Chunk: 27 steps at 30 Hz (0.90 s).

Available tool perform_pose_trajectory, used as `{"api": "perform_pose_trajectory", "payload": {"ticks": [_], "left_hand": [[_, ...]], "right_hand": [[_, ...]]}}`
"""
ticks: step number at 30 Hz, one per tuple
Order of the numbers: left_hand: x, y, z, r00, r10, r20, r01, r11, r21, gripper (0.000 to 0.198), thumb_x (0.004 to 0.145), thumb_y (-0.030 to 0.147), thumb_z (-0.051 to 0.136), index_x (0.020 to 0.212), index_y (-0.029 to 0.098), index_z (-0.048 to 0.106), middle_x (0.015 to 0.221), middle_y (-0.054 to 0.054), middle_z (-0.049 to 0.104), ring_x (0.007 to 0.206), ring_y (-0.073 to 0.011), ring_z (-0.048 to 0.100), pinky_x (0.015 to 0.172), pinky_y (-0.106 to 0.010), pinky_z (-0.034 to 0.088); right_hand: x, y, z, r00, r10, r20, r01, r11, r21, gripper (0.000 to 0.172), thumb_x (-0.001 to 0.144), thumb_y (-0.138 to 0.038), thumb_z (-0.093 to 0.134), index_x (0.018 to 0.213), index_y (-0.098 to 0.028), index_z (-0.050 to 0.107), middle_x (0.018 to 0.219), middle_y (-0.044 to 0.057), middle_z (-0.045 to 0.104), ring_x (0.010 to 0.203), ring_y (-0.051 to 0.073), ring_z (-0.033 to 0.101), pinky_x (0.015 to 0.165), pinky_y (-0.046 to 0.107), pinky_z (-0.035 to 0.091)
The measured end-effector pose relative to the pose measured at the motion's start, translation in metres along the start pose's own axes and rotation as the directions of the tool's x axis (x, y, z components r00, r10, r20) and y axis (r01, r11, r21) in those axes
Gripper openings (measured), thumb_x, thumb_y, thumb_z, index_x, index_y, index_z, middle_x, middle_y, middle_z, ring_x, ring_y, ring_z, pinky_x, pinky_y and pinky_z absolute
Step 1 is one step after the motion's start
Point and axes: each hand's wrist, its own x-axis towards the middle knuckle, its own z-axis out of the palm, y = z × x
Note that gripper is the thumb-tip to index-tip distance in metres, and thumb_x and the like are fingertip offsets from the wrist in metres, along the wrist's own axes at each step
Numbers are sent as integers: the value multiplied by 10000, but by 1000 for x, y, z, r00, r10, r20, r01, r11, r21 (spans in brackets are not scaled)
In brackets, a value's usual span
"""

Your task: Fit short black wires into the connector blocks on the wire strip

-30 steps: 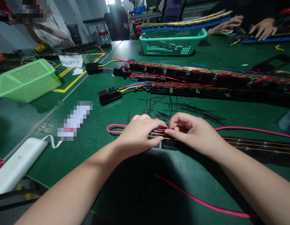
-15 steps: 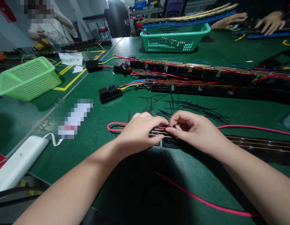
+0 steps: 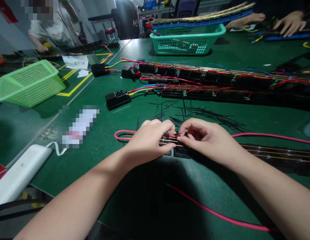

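Note:
A long black strip with copper rods lies across the table in front of me. A red cable runs along it and bends back in a loop past its left end. My left hand straddles the strip, thumb on the near side and curled fingers on the far side, pressing on it. Close beside it, my right hand pinches a tiny black piece at the red cable, apparently a cable tie; most of it is hidden. Loose black cable ties are scattered just behind both hands.
Wired black strips with a black connector lie beyond. Green baskets stand farther off. A white power strip is at left; another red cable lies near me. Co-workers' hands are across the table.
My left index finger has drawn back slightly left, away from my right fingertips. My right hand stays nearly in place. Across the table at left, a co-worker has shifted an arm.

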Motion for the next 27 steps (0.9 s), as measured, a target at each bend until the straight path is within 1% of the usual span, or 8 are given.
{"api": "perform_pose_trajectory", "payload": {"ticks": [12,18,24,27], "left_hand": [[0,1,-1,1000,1,10,-1,1000,6,176,806,268,631,902,227,490,979,5,661,925,-197,561,852,-359,397],[0,0,-1,1000,11,12,-12,1000,14,170,812,276,628,922,226,508,985,2,662,936,-197,563,856,-353,399],[-1,-1,-1,1000,23,7,-23,999,29,163,821,283,619,945,224,531,954,3,655,930,-194,557,856,-346,398],[-1,0,0,1000,18,10,-18,999,32,168,822,288,620,959,228,543,967,3,660,939,-196,559,864,-348,397]], "right_hand": [[1,-3,1,1000,-13,11,13,997,-71,88,823,-284,621,812,-197,625,649,-14,569,569,115,478,524,240,358],[1,-3,1,998,-55,-2,54,992,-112,66,819,-253,612,790,-196,628,690,5,618,587,121,507,536,244,371],[0,-1,2,995,-96,-16,93,986,-139,77,829,-245,614,866,-201,664,776,27,662,623,133,540,562,254,407],[1,-1,1,994,-107,-16,104,983,-152,71,832,-243,618,861,-205,670,784,33,660,638,139,552,573,259,422]]}}
